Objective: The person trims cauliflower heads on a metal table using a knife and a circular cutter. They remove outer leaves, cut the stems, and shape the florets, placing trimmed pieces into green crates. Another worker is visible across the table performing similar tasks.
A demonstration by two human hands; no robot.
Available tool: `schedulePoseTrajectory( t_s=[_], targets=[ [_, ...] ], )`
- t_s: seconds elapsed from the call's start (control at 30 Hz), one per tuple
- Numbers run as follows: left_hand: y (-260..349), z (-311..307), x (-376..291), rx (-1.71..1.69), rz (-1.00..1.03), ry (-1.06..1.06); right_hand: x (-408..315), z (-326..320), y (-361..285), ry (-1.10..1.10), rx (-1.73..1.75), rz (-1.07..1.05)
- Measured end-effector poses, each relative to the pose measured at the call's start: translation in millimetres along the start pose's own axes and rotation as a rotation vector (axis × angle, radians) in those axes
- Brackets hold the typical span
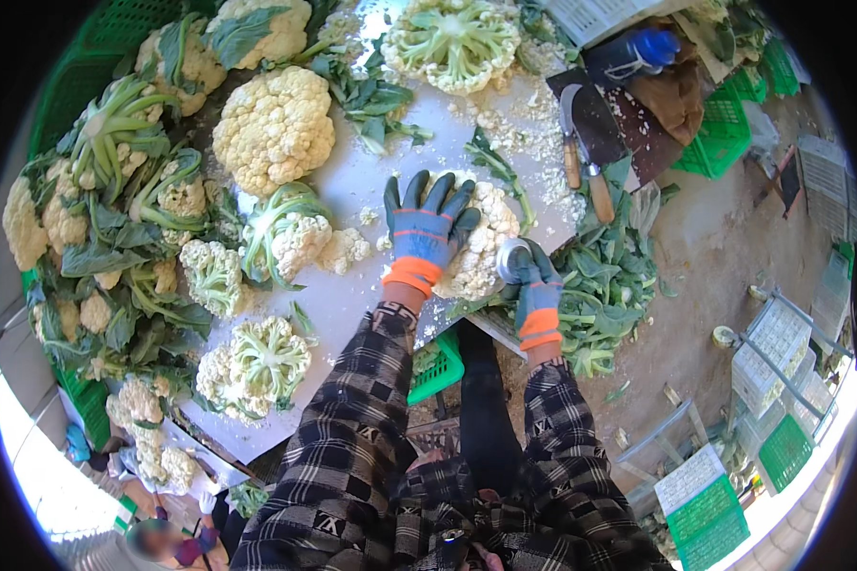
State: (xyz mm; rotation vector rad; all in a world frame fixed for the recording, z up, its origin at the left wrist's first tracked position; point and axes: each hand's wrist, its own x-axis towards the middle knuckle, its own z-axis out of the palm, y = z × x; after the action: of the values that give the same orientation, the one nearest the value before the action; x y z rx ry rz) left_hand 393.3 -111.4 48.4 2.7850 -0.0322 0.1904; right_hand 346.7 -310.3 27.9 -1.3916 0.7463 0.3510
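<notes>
A trimmed cauliflower head (475, 250) lies near the front edge of the metal-topped table (357, 303). My left hand (425, 228), in a grey-blue rubber-coated glove with an orange cuff, rests on its left side with fingers spread. In my right hand (539, 275), gloved alike, is a round silvery metal tool (512, 258). It meets the right side of the same head; its working end cannot be made out. A cut leaf (503, 175) lies just beyond the head.
Whole cauliflowers (275, 128) and leafy heads (114, 214) crowd the left. A sickle (570, 132) and a cleaver (591, 125) lie far right, near a blue-capped bottle (635, 53). Leaves (603, 292) pile beside the table. A green crate (435, 367) stands below; another person (186, 546) is lower left.
</notes>
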Motion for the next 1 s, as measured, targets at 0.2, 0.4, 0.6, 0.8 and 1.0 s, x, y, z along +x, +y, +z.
schedulePoseTrajectory(
  t_s=[0.2,0.4,0.6,0.8,1.0],
  targets=[
    [23.0,-4.0,4.7,0.099,-0.144,-0.013,5.1,25.1,3.8,-0.062,-0.035,-0.005],
    [18.6,6.9,0.6,0.019,-0.139,0.109,12.6,32.4,4.7,-0.018,-0.101,-0.170],
    [13.6,9.5,-10.9,0.063,-0.183,0.073,-33.4,-9.1,52.7,0.187,-0.016,0.209],
    [25.6,10.0,4.0,0.055,-0.177,0.070,-5.5,-5.3,58.1,0.042,-0.248,-0.116],
    [18.4,9.7,-1.1,0.121,-0.188,0.071,-3.1,14.4,38.0,0.047,-0.058,-0.151]
  ],
)
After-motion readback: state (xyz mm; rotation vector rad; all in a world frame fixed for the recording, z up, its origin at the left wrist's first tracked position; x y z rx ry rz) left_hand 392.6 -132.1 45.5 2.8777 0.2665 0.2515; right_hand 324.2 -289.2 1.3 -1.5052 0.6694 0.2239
